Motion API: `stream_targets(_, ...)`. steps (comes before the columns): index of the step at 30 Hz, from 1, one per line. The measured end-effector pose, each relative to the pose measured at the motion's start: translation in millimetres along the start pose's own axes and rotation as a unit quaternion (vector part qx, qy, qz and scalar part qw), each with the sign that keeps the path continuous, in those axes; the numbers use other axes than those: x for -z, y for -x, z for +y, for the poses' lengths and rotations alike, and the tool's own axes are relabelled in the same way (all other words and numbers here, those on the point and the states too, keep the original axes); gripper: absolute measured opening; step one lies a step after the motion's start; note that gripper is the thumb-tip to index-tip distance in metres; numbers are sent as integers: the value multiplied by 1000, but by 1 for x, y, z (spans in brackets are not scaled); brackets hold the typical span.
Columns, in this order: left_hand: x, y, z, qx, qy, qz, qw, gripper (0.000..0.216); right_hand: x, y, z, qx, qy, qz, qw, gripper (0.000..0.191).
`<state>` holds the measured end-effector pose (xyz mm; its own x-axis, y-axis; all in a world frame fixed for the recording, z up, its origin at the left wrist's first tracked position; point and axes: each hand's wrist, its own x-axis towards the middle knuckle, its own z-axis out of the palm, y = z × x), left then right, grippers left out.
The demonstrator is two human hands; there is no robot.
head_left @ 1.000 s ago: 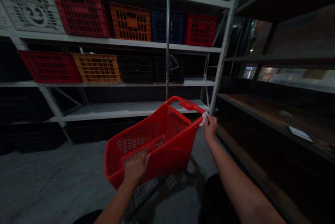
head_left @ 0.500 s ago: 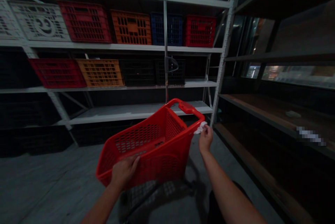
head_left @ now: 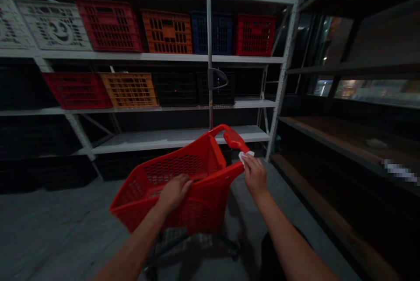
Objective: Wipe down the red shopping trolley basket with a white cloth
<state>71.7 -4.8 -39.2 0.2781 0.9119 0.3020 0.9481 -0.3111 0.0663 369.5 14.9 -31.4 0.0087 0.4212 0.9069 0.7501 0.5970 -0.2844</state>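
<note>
A red plastic shopping cart [head_left: 205,211] stands in front of me, its handle [head_left: 233,138] at the far right end. My left hand [head_left: 175,191] rests over the near rim of the basket, fingers curled round the edge. At the handle's near corner, my right hand [head_left: 256,176] is closed on a crumpled white tissue [head_left: 245,156] and presses it against the red plastic. The fingertips of the right hand are partly hidden by the tissue.
White metal shelving [head_left: 183,57] with red, orange, blue and white crates stands behind the cart. A pole with a grey grip [head_left: 217,79] rises beyond the handle. Dark shelves with brown boards [head_left: 328,132] run along the right. Grey concrete floor [head_left: 59,233] lies at the left.
My right hand has moved the tissue slightly left, onto the handle's corner. The left hand has slid along the rim towards the handle. The cart has turned a little.
</note>
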Motion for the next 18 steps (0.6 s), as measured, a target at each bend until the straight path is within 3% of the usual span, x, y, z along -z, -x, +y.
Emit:
stream_targets(2, -4, -18, 25, 12, -7, -34, 999, 53, 1, -10, -7, -13, 36, -51, 998, 29)
stream_targets(5, -15, -32, 46, 76, -46, -29, 996, 61, -7, -21, -27, -31, 102, -156, 982, 25)
stream_targets(8, -21, -34, 50, 89, -54, -19, 994, 64, -29, -19, -64, -21, 145, -271, 951, 24)
stream_targets(11, -22, -30, 48, 90, -58, -17, 994, 59, -49, -11, -98, 12, 143, -333, 932, 22)
stream_targets(14, -22, -26, 44, 95, -64, -15, 993, 59, -46, -12, -99, 42, 129, -342, 930, 20)
stream_targets(18, -22, -22, 38, 105, -72, -16, 992, 60, -9, -32, -48, -1, 137, -258, 956, 22)
